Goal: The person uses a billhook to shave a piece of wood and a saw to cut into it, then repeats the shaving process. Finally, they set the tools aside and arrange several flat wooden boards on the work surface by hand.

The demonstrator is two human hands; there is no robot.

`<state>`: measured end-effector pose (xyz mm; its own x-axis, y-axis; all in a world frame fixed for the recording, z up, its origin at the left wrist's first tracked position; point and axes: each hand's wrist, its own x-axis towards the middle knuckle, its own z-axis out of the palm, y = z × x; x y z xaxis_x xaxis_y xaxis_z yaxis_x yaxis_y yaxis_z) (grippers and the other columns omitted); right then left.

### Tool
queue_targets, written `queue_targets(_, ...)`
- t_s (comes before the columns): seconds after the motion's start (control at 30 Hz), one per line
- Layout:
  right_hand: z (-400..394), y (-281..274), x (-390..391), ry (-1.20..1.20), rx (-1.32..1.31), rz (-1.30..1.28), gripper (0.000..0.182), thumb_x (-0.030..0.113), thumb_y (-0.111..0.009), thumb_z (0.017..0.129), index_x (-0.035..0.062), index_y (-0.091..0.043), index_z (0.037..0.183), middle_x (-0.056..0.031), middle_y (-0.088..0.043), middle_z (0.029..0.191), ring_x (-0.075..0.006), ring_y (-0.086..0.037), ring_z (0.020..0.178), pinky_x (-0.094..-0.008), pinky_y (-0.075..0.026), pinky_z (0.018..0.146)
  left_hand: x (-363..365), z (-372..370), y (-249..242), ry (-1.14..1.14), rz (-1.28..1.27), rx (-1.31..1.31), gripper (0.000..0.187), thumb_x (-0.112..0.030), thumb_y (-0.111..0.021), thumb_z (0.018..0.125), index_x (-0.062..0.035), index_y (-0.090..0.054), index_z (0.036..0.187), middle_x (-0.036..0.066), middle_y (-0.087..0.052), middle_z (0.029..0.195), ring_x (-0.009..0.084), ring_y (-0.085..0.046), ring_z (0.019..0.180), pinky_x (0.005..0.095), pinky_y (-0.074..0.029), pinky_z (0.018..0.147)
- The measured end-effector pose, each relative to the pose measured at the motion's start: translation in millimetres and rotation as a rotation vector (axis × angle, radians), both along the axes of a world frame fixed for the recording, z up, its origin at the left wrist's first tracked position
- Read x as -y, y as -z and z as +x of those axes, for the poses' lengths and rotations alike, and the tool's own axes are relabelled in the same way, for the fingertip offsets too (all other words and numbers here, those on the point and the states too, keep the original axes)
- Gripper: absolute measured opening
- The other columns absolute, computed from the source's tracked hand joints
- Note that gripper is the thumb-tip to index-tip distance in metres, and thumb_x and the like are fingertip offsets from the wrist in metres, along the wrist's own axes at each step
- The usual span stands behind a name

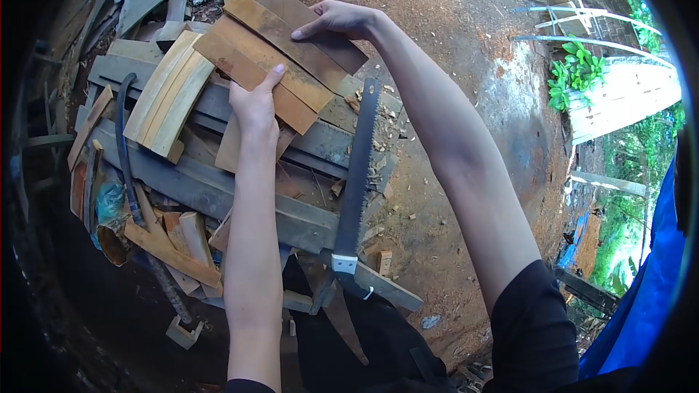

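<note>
My left hand (256,105) grips a brown wooden board (244,62) at its near edge, thumb on top and fingers hidden below. A lighter, worn board (271,42) lies against it in the middle. My right hand (338,20) is closed on the dark brown board (291,18) on the far side, with its thumb pressed on the face. The boards sit side by side, overlapping a little, above the workbench. Close by on the left is a stack of pale, curved wood strips (164,98). A saw (358,164) with a toothed dark blade rests on the bench's right end.
The rough plank bench (204,182) carries a dark curved bar (125,138) and several wood offcuts (175,255). Scrap wood (142,0) is heaped at the back left. Bare dirt ground (451,247) lies to the right, with a blue tarp (633,298) at the edge.
</note>
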<state>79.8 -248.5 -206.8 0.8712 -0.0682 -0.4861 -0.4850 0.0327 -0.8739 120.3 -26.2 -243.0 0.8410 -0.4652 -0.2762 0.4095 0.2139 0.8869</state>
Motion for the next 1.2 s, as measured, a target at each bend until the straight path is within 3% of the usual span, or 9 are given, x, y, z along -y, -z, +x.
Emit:
queue_targets(0.2,-1.8,21.7,16.8,-0.024,0.048,-0.029,0.052,0.027,-0.083,0.082,-0.0009,-0.063,0.121,-0.0064,-0.072,0.107,-0.0122,-0.069,0.09,-0.0277,-0.056,0.085,13.1,0.9,6.2,-0.003,-0.014,-0.044,0.06,0.005,-0.076,0.081,0.0017,-0.047,0.134,0.013,-0.06,0.126,0.0239,-0.061,0.115,0.0349,-0.05,0.099)
queue_targets(0.27,0.8,25.4,15.4,-0.012,0.031,0.006,0.056,0.026,-0.085,0.08,0.0015,-0.062,0.126,-0.0079,-0.07,0.113,-0.0154,-0.069,0.097,-0.0331,-0.056,0.09,12.3,-2.2,5.7,-0.004,-0.018,-0.049,0.059,0.005,-0.076,0.082,0.0021,-0.047,0.134,0.013,-0.06,0.125,0.0237,-0.061,0.115,0.0348,-0.05,0.099)
queue_targets(0.4,-6.1,22.5,7.7,-0.025,0.006,0.022,0.06,0.024,-0.083,0.081,0.0051,-0.058,0.132,-0.0078,-0.067,0.121,-0.0154,-0.067,0.103,-0.033,-0.055,0.092,7.3,-13.5,10.2,-0.036,-0.027,0.036,0.06,0.003,-0.075,0.084,0.0035,-0.044,0.136,0.013,-0.059,0.127,0.0225,-0.06,0.115,0.0344,-0.05,0.1)
queue_targets(0.5,-12.6,22.5,-0.7,-0.01,0.055,0.099,0.063,0.026,-0.082,0.083,0.0042,-0.054,0.135,-0.0072,-0.067,0.117,-0.0124,-0.067,0.099,-0.0299,-0.057,0.087,1.1,-17.0,9.8,-0.03,-0.063,0.036,0.06,0.002,-0.073,0.086,0.0041,-0.042,0.137,0.014,-0.058,0.129,0.0221,-0.06,0.116,0.0339,-0.049,0.1)
queue_targets(0.93,-15.3,31.8,-101.0,-0.073,0.088,0.276,0.059,0.021,-0.081,0.083,0.0002,-0.055,0.132,-0.0095,-0.068,0.119,-0.0148,-0.066,0.103,-0.032,-0.054,0.092,-101.3,-52.3,-15.4,-0.162,0.153,0.029,0.058,0.002,-0.07,0.089,0.0019,-0.042,0.14,0.011,-0.057,0.131,0.0205,-0.058,0.118,0.034,-0.046,0.102)
queue_targets(1.03,-14.7,34.6,-114.4,-0.085,0.172,0.209,0.059,0.024,-0.082,0.083,-0.0003,-0.057,0.131,-0.0096,-0.068,0.119,-0.0153,-0.066,0.104,-0.0324,-0.054,0.091,-114.7,-54.2,-19.9,-0.175,0.145,0.02,0.057,0.001,-0.07,0.089,0.0022,-0.043,0.139,0.011,-0.057,0.132,0.0203,-0.058,0.117,0.0339,-0.047,0.101)
queue_targets(1.2,-4.6,22.6,-109.9,-0.267,0.149,-0.09,0.07,0.042,-0.083,0.08,-0.002,-0.058,0.128,-0.0121,-0.069,0.114,-0.0183,-0.067,0.102,-0.0334,-0.054,0.089,-113.5,-55.0,-22.3,-0.202,0.137,0.006,0.056,0.001,-0.07,0.09,0.0023,-0.044,0.14,0.012,-0.057,0.132,0.0204,-0.057,0.118,0.034,-0.046,0.102)
